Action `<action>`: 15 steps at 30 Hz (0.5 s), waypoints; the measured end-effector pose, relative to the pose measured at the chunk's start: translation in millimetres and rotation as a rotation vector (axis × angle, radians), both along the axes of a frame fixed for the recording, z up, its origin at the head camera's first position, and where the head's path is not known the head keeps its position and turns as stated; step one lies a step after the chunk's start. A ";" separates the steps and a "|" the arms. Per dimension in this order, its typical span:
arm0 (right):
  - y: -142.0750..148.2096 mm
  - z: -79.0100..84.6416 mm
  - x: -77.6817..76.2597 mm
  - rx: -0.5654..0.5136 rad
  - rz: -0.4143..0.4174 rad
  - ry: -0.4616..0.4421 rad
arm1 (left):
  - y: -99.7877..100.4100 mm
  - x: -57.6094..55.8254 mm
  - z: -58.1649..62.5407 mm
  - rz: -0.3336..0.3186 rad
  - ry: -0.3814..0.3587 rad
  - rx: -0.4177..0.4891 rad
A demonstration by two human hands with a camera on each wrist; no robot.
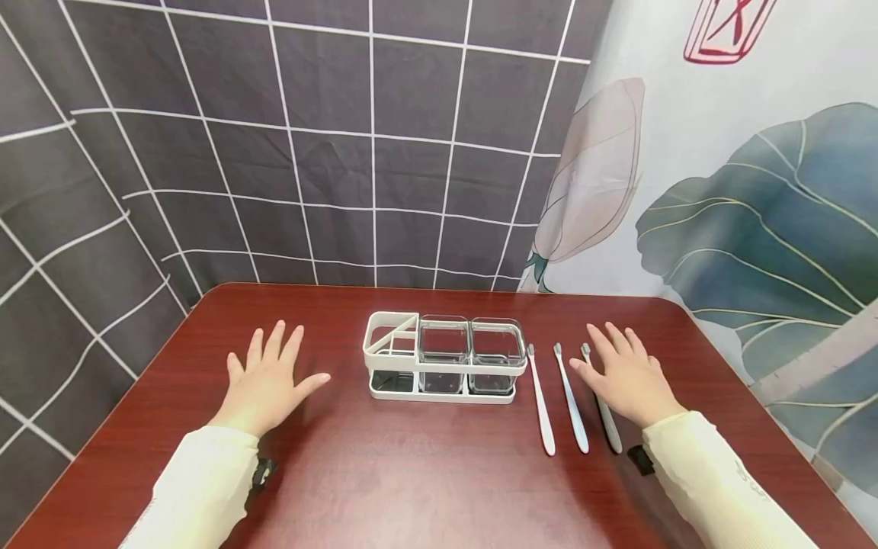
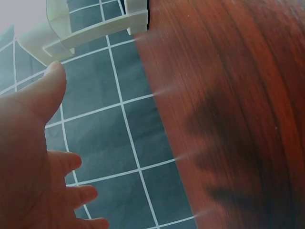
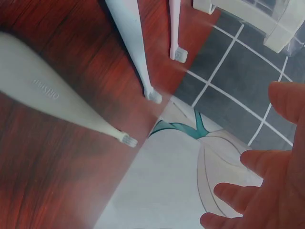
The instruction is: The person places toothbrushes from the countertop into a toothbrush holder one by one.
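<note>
Lying toward right edge of desk: pinkish toothbrush, blue toothbrush, grey toothbrush. Left hand toward left edge, right hand near grey toothbrush; fingers spread, released. Near far edge, white holder with two clear cups.

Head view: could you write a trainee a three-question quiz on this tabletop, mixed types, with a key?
1. How many clear square cups sit in the white two-tier plastic holder?
2. True or false: the bare left hand grips the holder.
3. Which of the three slim pale plastic toothbrushes lies nearest the bare right hand?

Key:
1. Two.
2. False; it is apart from the holder, fingers spread.
3. The grey toothbrush.
</note>
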State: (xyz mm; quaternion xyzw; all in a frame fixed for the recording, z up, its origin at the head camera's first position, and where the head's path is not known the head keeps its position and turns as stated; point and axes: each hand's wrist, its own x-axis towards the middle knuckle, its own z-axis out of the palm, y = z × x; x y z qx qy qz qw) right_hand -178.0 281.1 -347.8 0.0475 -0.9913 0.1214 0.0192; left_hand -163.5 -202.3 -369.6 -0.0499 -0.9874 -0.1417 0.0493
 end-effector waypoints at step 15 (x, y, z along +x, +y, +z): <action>-6.9 -3.1 -10.2 -0.077 0.020 0.036 | 5.7 -6.8 4.9 -0.018 -0.024 0.038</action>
